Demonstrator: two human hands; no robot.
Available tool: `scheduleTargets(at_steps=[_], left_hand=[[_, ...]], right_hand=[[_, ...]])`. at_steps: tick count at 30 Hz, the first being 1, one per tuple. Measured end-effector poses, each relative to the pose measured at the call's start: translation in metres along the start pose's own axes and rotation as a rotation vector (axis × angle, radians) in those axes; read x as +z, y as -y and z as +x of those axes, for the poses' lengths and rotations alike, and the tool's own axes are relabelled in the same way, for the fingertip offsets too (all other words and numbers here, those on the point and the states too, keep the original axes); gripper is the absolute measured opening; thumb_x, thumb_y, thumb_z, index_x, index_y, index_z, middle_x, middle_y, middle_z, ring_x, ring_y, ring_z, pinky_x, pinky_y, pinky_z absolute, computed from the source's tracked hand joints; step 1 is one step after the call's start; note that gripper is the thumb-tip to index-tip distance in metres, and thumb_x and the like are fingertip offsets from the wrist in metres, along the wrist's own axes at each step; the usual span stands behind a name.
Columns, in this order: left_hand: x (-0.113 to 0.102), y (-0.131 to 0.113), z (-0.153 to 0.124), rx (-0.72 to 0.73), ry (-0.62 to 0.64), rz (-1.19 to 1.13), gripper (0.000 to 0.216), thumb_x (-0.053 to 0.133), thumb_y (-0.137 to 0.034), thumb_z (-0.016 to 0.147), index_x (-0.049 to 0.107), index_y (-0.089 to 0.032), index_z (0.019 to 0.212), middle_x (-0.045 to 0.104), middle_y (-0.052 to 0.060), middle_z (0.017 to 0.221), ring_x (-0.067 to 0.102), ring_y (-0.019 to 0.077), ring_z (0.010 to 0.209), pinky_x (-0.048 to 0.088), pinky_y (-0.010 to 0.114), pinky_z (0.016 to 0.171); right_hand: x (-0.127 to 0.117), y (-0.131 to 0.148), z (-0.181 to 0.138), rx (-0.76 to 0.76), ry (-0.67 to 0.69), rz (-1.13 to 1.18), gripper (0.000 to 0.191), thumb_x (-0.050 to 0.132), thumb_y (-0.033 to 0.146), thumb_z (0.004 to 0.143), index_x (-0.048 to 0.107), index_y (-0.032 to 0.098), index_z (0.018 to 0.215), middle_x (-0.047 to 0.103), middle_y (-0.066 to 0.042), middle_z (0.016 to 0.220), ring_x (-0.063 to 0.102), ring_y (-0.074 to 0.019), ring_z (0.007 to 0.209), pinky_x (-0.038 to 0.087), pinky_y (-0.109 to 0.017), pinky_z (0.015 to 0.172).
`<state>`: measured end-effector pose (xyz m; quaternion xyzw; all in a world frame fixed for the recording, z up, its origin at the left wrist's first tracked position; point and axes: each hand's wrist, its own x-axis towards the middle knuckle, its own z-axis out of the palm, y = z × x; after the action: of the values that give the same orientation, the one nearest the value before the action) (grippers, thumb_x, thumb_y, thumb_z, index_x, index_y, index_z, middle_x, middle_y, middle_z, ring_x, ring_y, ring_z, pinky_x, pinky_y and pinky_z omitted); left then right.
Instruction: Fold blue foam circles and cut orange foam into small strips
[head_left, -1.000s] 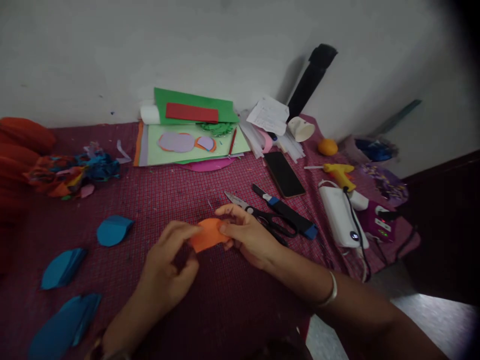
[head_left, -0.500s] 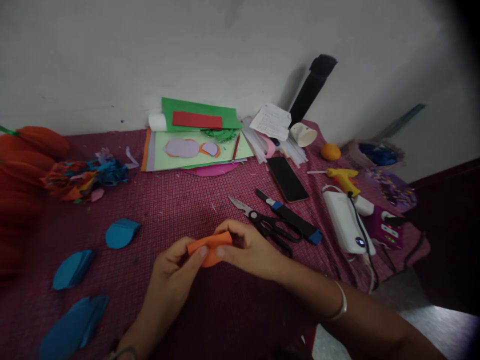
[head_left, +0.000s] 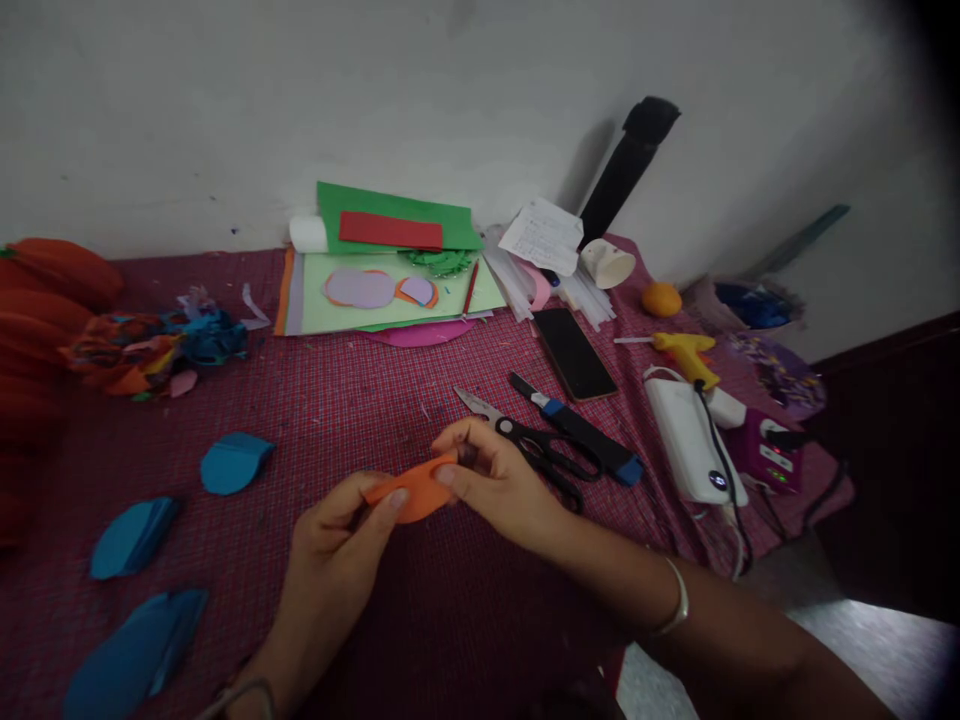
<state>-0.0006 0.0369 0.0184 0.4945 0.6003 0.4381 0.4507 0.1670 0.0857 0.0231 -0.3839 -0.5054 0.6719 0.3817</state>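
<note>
A small orange paper piece (head_left: pixel 411 492), rounded and partly folded, is held just above the desk (head_left: pixel 352 400), which is covered with a red checked cloth. It sits between two bare hands at the lower middle of the view. The left hand (head_left: pixel 330 560) has its grip closed on the paper's left edge, pinching it between thumb and fingertips. The right hand (head_left: pixel 499 480) has its grip pinched on the right edge, with the other fingers curled in. A thin silver bangle (head_left: pixel 679 600) circles the right wrist. Just right of the right grip lie black-handled scissors (head_left: pixel 544 450), blades pointing away. Beside them is a black and blue cutter knife (head_left: pixel 577 430). Farther right and away from the person are a dark phone (head_left: pixel 574 353), a white power bank (head_left: pixel 690 440) with a black cable, and a yellow glue gun (head_left: pixel 686 352). Well to the left of the left grip lie three stacks of blue paper shapes (head_left: pixel 232 462), near the desk's left side. Straight beyond both grips, against the white wall, sits a pile of coloured sheets (head_left: pixel 390 290) in green, red and pink. A tipped paper cup (head_left: pixel 606 263) lies to its right. Far left of the grips is a heap of mixed paper scraps (head_left: pixel 157 345).
</note>
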Motion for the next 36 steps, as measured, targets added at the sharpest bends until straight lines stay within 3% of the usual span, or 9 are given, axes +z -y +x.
scheduleTargets(at_steps=[4, 10, 13, 16, 20, 26, 28, 33, 36], left_hand=[[0.002, -0.002, -0.004, -0.015, 0.034, 0.026, 0.017, 0.061, -0.031, 0.081, 0.064, -0.022, 0.067, 0.062, -0.003, 0.062, 0.055, 0.0141, 0.059, 0.041, 0.024, 0.055], [0.003, -0.002, -0.006, -0.02, 0.024, 0.003, 0.04, 0.041, -0.036, 0.094, 0.056, -0.022, 0.059, 0.059, -0.003, 0.055, 0.056, 0.0137, 0.055, 0.043, 0.026, 0.059], [0.0, -0.002, -0.003, -0.024, 0.018, -0.013, 0.041, 0.032, -0.036, 0.096, 0.062, -0.023, 0.071, 0.062, -0.001, 0.058, 0.059, 0.0162, 0.061, 0.046, 0.028, 0.064], [0.0, -0.002, 0.0, -0.031, 0.037, -0.051, 0.022, 0.048, -0.035, 0.088, 0.065, -0.022, 0.093, 0.063, -0.002, 0.06, 0.059, 0.0167, 0.059, 0.046, 0.028, 0.06], [0.004, -0.001, 0.001, -0.057, 0.079, 0.007, 0.017, 0.062, -0.033, 0.076, 0.06, -0.019, 0.066, 0.054, -0.003, 0.053, 0.049, 0.0126, 0.05, 0.038, 0.023, 0.047], [0.003, -0.003, 0.003, -0.069, 0.064, 0.016, 0.021, 0.059, -0.033, 0.079, 0.059, -0.019, 0.063, 0.054, -0.004, 0.052, 0.05, 0.012, 0.05, 0.04, 0.023, 0.048], [0.002, -0.003, 0.004, -0.083, 0.059, 0.004, 0.021, 0.059, -0.032, 0.078, 0.059, -0.019, 0.062, 0.054, -0.004, 0.051, 0.05, 0.0121, 0.049, 0.04, 0.023, 0.048], [0.003, 0.0, 0.002, -0.094, 0.078, -0.006, 0.02, 0.06, -0.034, 0.077, 0.061, -0.019, 0.064, 0.053, -0.004, 0.051, 0.048, 0.0118, 0.049, 0.038, 0.023, 0.048], [0.006, 0.002, 0.001, -0.078, 0.108, -0.01, 0.022, 0.06, -0.036, 0.076, 0.06, -0.019, 0.063, 0.051, -0.003, 0.052, 0.046, 0.0117, 0.049, 0.036, 0.023, 0.047]], right_hand=[[0.001, -0.005, -0.005, 0.051, 0.129, -0.109, 0.018, 0.056, 0.036, 0.085, 0.052, 0.019, 0.083, 0.052, 0.005, 0.063, 0.048, -0.008, 0.051, 0.038, -0.02, 0.047], [0.001, -0.006, -0.007, 0.039, 0.079, -0.12, 0.016, 0.051, 0.034, 0.088, 0.05, 0.019, 0.081, 0.05, 0.007, 0.054, 0.045, -0.0065, 0.043, 0.035, -0.017, 0.043], [0.0, -0.006, -0.005, 0.064, 0.038, -0.113, 0.017, 0.053, 0.035, 0.086, 0.05, 0.019, 0.082, 0.05, 0.008, 0.053, 0.044, -0.0064, 0.041, 0.034, -0.017, 0.04], [-0.001, -0.009, -0.005, 0.043, 0.049, -0.123, 0.016, 0.052, 0.034, 0.088, 0.05, 0.019, 0.082, 0.052, 0.007, 0.054, 0.045, -0.0062, 0.041, 0.034, -0.017, 0.041], [-0.001, -0.012, -0.006, -0.011, 0.081, -0.139, 0.016, 0.053, 0.032, 0.089, 0.052, 0.018, 0.081, 0.053, 0.006, 0.056, 0.047, -0.0063, 0.045, 0.036, -0.017, 0.044], [-0.012, -0.005, 0.004, -0.124, -0.158, -0.019, 0.018, 0.055, 0.032, 0.09, 0.055, 0.018, 0.079, 0.052, 0.006, 0.055, 0.044, -0.0061, 0.045, 0.034, -0.018, 0.045], [-0.016, -0.003, 0.007, -0.148, -0.183, 0.008, 0.02, 0.051, 0.035, 0.092, 0.057, 0.018, 0.082, 0.053, 0.005, 0.058, 0.045, -0.0068, 0.048, 0.036, -0.019, 0.048], [-0.012, 0.001, 0.003, -0.141, 0.012, -0.075, 0.025, 0.051, 0.043, 0.09, 0.059, 0.019, 0.094, 0.056, 0.0, 0.078, 0.051, -0.0105, 0.064, 0.042, -0.023, 0.057], [-0.005, -0.001, 0.0, -0.074, 0.093, -0.138, 0.019, 0.064, 0.034, 0.08, 0.057, 0.018, 0.085, 0.051, 0.002, 0.072, 0.045, -0.0099, 0.062, 0.037, -0.022, 0.054]])
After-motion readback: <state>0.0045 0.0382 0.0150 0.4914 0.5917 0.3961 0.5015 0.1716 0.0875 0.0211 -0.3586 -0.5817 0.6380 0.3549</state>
